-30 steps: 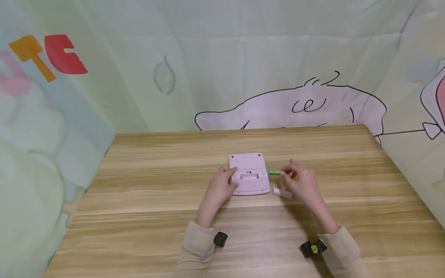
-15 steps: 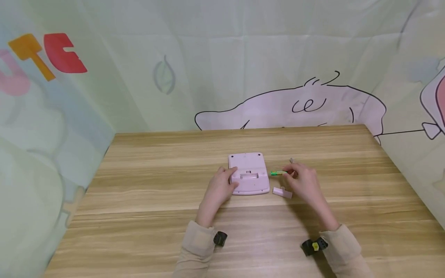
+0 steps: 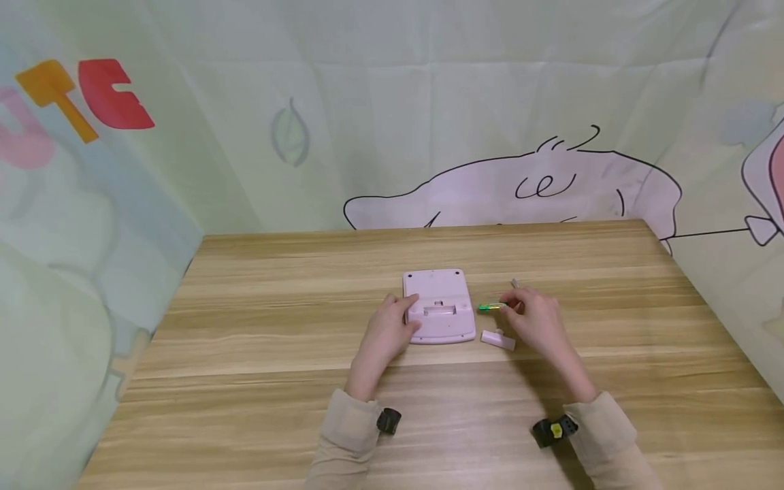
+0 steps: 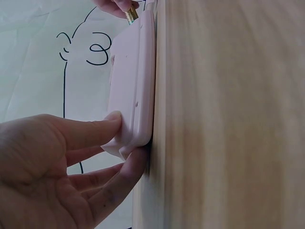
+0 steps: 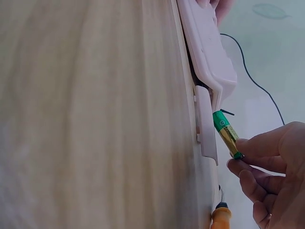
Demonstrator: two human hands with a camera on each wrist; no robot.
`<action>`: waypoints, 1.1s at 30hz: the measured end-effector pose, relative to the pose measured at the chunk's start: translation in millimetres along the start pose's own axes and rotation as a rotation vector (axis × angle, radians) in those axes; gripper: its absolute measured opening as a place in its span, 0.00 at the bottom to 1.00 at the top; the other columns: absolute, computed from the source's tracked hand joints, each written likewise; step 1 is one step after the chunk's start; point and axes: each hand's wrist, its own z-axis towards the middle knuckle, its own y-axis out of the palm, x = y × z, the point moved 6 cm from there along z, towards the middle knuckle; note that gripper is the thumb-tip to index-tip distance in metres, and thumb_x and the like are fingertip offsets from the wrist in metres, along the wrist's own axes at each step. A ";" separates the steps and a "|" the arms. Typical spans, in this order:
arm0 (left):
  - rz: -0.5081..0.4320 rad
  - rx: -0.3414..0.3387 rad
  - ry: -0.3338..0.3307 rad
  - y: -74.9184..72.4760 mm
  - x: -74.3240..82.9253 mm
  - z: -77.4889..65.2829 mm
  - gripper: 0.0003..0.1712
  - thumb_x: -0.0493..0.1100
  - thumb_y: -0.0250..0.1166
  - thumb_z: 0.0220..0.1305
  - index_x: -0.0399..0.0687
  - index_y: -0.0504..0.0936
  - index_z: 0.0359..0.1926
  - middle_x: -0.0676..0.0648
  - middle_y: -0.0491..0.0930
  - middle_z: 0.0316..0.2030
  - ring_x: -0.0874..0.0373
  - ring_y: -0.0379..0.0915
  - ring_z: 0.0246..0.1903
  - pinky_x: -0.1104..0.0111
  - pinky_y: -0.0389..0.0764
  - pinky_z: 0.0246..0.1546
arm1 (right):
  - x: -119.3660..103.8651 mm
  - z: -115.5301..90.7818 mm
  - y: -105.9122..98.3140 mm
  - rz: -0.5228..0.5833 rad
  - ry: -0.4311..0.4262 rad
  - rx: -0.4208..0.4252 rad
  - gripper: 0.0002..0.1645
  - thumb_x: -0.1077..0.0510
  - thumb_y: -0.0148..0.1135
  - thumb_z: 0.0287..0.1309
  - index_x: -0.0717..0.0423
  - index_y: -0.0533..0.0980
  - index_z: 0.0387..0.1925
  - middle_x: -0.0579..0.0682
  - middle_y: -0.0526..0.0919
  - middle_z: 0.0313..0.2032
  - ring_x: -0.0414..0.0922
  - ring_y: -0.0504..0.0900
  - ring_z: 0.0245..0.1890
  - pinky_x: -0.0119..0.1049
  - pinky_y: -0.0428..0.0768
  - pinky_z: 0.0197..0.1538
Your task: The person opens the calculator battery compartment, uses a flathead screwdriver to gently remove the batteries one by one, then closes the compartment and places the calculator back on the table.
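Observation:
A pink calculator (image 3: 436, 286) lies face down on the table, its battery compartment (image 3: 439, 310) uncovered. My left hand (image 3: 387, 332) grips its left edge, the thumb on top and a finger against the lower edge in the left wrist view (image 4: 71, 162). Just off the calculator's right side, my right hand (image 3: 534, 320) pinches one end of a green and gold battery (image 3: 491, 307) between thumb and finger. In the right wrist view the battery (image 5: 226, 133) points toward the calculator. The loose pink battery cover (image 3: 498, 339) lies beside the calculator, below the battery.
A screwdriver with an orange handle (image 5: 220, 217) lies near my right hand; in the head view only its metal end (image 3: 514, 282) shows. The wooden table (image 3: 275, 292) runs back to a printed cloth (image 3: 367, 102).
My right hand has drawn the battery slightly to the right, away from the calculator's edge. The left hand and the calculator have stayed in place.

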 end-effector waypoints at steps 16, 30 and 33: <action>-0.001 -0.006 -0.017 0.3 0.2 0.0 0.28 0.41 0.65 0.62 0.47 0.73 0.64 0.38 0.75 0.51 0.48 0.75 0.45 0.56 0.78 0.50 | 1.2 3.4 2.1 -0.038 -0.005 -0.026 0.06 0.62 0.68 0.52 0.59 0.83 0.34 0.53 0.84 0.28 0.47 0.78 0.28 0.43 0.65 0.38; 0.004 0.002 -0.008 1.1 -0.6 0.3 0.28 0.41 0.66 0.61 0.46 0.74 0.63 0.38 0.75 0.50 0.48 0.74 0.43 0.55 0.78 0.49 | 1.9 2.6 2.9 -0.106 0.019 -0.057 0.06 0.60 0.67 0.53 0.56 0.83 0.34 0.51 0.82 0.28 0.50 0.78 0.32 0.45 0.62 0.39; 0.007 0.003 -0.002 0.9 -0.6 0.5 0.28 0.41 0.66 0.61 0.46 0.74 0.63 0.38 0.75 0.50 0.49 0.74 0.43 0.56 0.78 0.48 | 2.5 2.4 3.0 -0.115 0.022 -0.065 0.05 0.61 0.67 0.52 0.56 0.83 0.33 0.51 0.82 0.28 0.50 0.78 0.33 0.44 0.62 0.38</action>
